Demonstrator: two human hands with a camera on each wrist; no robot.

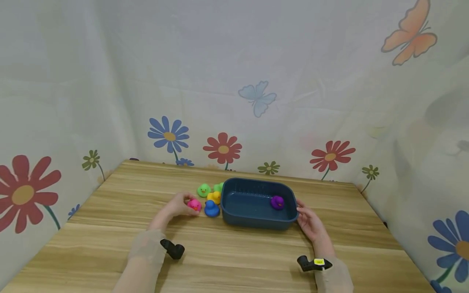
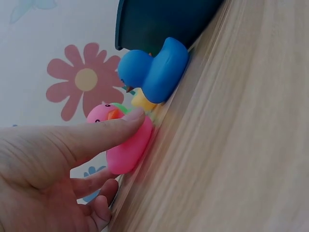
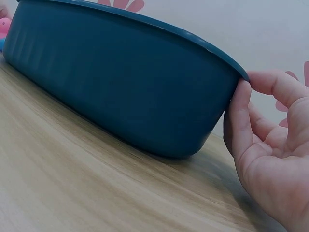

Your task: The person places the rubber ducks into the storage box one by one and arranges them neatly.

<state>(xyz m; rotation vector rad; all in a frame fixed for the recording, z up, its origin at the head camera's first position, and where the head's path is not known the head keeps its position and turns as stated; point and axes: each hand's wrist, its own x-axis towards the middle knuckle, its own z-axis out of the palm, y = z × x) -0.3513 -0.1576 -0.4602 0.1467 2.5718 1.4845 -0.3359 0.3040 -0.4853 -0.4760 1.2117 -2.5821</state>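
My left hand [image 1: 181,204] holds a pink rubber duck [image 2: 130,150] at the table, its thumb laid across the duck's front and the other fingers behind. Just right of it sits a blue rubber duck [image 1: 211,208], beside a dark blue plastic tub [image 1: 256,221]. A yellow duck [image 1: 214,197] and two green ducks, one of them [image 1: 204,190] in full view and the other [image 1: 218,187] partly behind the tub, stand farther back. Inside the tub, toward its right end, is a purple duck [image 1: 277,202]. My right hand [image 3: 270,140] pinches the tub's rim at its right end.
The wood-grain table [image 1: 234,260] reaches back to a pale fabric backdrop [image 1: 205,81] printed with flowers and butterflies. Black wrist cameras are strapped to the left wrist [image 1: 173,249] and the right wrist [image 1: 314,263].
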